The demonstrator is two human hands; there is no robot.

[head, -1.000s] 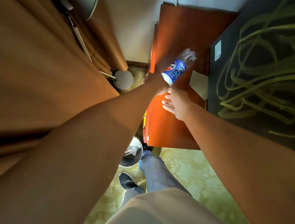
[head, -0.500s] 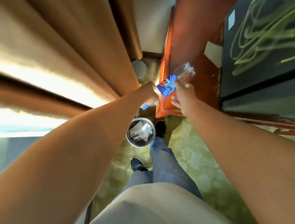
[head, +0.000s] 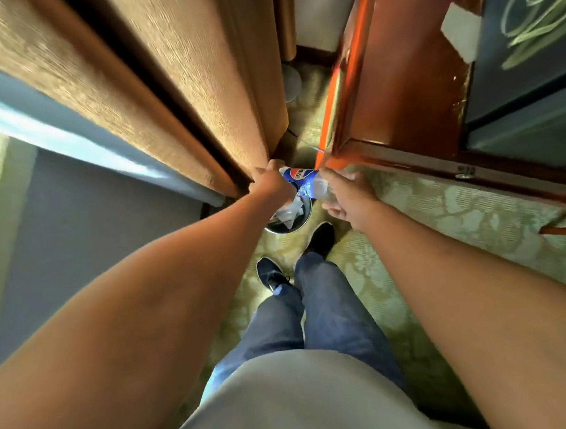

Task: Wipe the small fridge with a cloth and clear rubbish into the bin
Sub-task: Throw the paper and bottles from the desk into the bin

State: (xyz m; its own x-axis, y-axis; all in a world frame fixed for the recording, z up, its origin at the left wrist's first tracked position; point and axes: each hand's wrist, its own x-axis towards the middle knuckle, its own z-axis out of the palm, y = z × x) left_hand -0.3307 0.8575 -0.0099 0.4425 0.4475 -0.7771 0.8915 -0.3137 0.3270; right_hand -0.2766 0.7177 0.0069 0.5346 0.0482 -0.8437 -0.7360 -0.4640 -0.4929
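Nearest the camera are the person's pale shirt front [head: 292, 412] and blue jeans [head: 317, 314], with two dark shoes [head: 273, 276] planted on a green patterned carpet [head: 446, 220]. Both bare forearms reach forward and down over the legs. The left hand [head: 274, 184] curls its fingers round one end of a crushed plastic bottle [head: 304, 183] with a blue, red and white label, gripping it from the left. The right hand [head: 348, 193] meets the clear end of the same bottle; its index finger and thumb appear to touch it while the other fingers hang spread and relaxed below, though the blur makes the exact hold hard to read. The bottle lies roughly level between the hands, directly above a round metal bin [head: 285, 219] that stands on the carpet just ahead of the shoes and already holds pale crumpled rubbish. To the left hang tan curtains [head: 166, 70]. To the right stands a reddish wooden bench [head: 405, 66] carrying a pale cloth [head: 462, 32], and beside that cloth sits the dark small fridge [head: 535, 65], its top showing pale green looping marks.
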